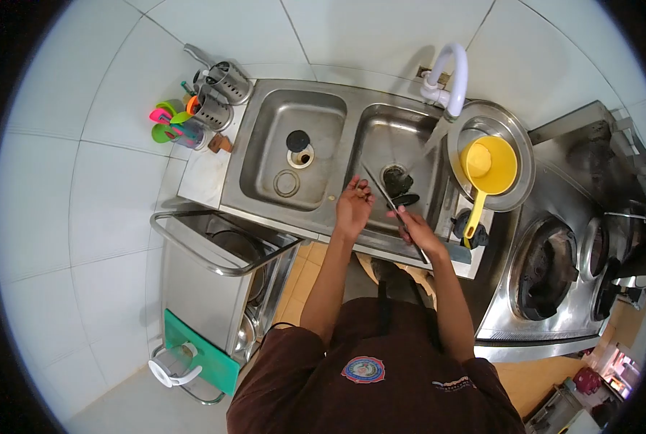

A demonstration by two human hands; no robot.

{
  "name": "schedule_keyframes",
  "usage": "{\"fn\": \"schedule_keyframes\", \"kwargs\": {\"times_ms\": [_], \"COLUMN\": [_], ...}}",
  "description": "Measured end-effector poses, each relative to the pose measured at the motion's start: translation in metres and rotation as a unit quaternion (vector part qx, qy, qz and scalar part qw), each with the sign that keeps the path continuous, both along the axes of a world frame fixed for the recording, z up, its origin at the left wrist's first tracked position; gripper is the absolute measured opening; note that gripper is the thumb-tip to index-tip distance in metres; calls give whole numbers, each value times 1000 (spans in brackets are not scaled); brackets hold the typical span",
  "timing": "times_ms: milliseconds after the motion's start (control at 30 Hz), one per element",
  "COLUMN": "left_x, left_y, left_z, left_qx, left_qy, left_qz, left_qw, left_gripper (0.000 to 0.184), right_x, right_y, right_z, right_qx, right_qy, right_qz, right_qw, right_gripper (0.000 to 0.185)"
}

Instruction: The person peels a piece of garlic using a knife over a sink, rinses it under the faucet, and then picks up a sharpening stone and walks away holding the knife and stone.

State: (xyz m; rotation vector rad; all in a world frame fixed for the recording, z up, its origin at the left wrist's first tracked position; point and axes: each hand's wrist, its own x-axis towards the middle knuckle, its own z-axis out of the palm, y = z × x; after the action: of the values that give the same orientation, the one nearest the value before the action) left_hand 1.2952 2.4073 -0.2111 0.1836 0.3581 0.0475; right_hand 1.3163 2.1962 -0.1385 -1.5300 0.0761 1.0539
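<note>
Above the right basin of the double sink (352, 108), my right hand (418, 233) is closed around a long, thin metal utensil (382, 186). It slants from the basin down toward the front edge; its exact kind is unclear. My left hand (355, 206) is beside it, palm partly up, fingers loosely bent and apart, with nothing visible in them. Water runs from the white faucet (459, 79) into the right basin. Below, a dark drain (395, 177) and a black oval piece (406, 201) lie on the basin floor.
A yellow dipper (507, 170) rests in a steel basin (523, 137) to the right, beside a gas stove (547, 271). Utensil holders (214, 114) stand at the left corner. A steel trolley (200, 296) holds a green board (218, 365) and clear jug (174, 362).
</note>
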Motion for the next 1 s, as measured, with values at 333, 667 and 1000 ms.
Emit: {"fn": "schedule_keyframes", "kwargs": {"times_ms": [333,667,1000], "left_x": [15,8,10], "left_y": [-50,-35,-20], "left_z": [66,97,134], "left_qx": [93,393,400], "left_qy": [-6,13,7], "left_qz": [-70,-154,-237], "left_qw": [993,906,885], "left_gripper": [57,43,37], "right_x": [13,26,35], "right_y": [25,15,9], "right_z": [40,45,50], "right_qx": [-81,34,63], "right_qy": [-351,-307,-306], "right_qz": [-114,-142,-86], "right_qw": [926,940,946], "right_gripper": [26,22,20]}}
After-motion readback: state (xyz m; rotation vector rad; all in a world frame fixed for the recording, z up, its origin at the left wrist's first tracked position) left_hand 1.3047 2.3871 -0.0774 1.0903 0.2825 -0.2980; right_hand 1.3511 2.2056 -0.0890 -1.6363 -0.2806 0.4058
